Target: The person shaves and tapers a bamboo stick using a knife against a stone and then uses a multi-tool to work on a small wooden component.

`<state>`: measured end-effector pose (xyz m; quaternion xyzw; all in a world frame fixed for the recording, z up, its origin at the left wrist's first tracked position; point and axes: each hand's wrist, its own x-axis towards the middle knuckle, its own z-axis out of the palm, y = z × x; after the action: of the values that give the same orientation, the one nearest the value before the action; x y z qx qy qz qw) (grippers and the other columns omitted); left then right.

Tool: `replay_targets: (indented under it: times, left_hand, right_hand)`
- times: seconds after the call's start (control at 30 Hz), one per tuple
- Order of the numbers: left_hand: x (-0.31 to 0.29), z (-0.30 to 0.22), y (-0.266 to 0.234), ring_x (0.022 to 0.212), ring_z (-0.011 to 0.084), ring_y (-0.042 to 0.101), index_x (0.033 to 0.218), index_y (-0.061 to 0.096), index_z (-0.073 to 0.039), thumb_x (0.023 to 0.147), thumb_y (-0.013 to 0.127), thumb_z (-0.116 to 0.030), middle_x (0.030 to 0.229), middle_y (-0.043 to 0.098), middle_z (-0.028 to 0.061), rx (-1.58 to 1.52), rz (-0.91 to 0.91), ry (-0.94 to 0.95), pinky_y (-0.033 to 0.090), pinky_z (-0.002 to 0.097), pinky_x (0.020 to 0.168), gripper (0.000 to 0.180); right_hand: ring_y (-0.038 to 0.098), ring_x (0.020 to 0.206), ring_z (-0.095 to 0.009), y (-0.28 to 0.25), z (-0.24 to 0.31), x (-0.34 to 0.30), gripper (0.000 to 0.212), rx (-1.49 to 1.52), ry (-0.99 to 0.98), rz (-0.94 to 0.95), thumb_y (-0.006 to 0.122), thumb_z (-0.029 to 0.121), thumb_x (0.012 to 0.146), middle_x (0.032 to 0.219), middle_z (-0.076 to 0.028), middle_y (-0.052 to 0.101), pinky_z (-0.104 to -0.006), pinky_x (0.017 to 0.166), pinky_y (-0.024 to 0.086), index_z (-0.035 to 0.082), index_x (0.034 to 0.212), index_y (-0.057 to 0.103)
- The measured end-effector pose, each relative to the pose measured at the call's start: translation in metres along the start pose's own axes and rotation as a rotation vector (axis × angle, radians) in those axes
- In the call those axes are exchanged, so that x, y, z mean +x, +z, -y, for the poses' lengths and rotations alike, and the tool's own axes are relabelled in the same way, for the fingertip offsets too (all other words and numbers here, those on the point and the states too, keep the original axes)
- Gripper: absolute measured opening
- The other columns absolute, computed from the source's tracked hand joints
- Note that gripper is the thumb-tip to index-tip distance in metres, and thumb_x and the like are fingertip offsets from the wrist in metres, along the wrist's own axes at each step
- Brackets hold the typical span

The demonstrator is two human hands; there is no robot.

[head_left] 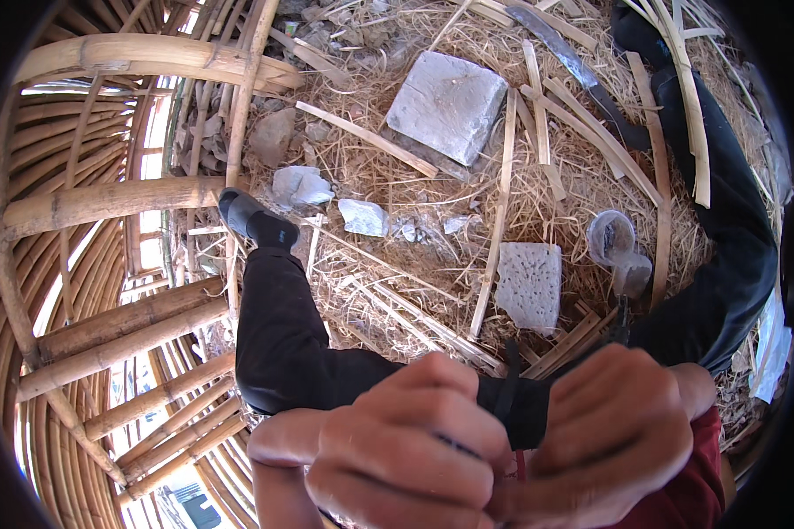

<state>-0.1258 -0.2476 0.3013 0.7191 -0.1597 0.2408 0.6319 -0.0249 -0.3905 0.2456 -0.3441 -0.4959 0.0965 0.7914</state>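
Bamboo frame (106, 203) smooth, woody – stone slab (447, 104) grey, matt, rough.

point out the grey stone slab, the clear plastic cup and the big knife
grey stone slab (447, 104), head view, middle of its top face
clear plastic cup (610, 236), head view, its rim
big knife (560, 55), head view, mid blade

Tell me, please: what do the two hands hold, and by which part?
Left hand and right hand, both closed, grip a thin dark strip between them; which part cannot be told.
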Motion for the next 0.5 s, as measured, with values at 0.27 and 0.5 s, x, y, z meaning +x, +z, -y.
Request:
replay_targets:
  times: [0.27, 0.5]
  left_hand:
    - [0.007, -0.009, 0.000, 0.073, 0.0264, 0.066, 0.085, 0.072, -0.007, 0.088, 0.079, -0.031, 0.085, 0.067, 0.0050, -0.031, 0.110, -0.053, 0.038, 0.0391, 0.063, 0.025]
    - [0.005, -0.027, 0.008, 0.071, 0.0259, 0.065, 0.082, 0.071, -0.007, 0.086, 0.080, -0.029, 0.083, 0.068, 0.0042, -0.027, -0.003, -0.300, 0.038, 0.0385, 0.061, 0.024]
  right_hand:
    - [0.043, 0.043, -0.004, -0.005, 0.011, 0.012, 0.012, -0.005, -0.041, 0.058, 0.078, 0.000, 0.071, 0.060, 0.001, 0.055, -0.0214, 0.037, 0.027, 0.002, 0.083, 0.078]
    - [0.047, 0.044, -0.004, -0.014, 0.012, 0.011, 0.009, 0.013, -0.012, 0.145, 0.079, -0.002, 0.068, 0.064, -0.002, 0.060, -0.0216, 0.038, 0.028, 0.001, 0.077, 0.076]
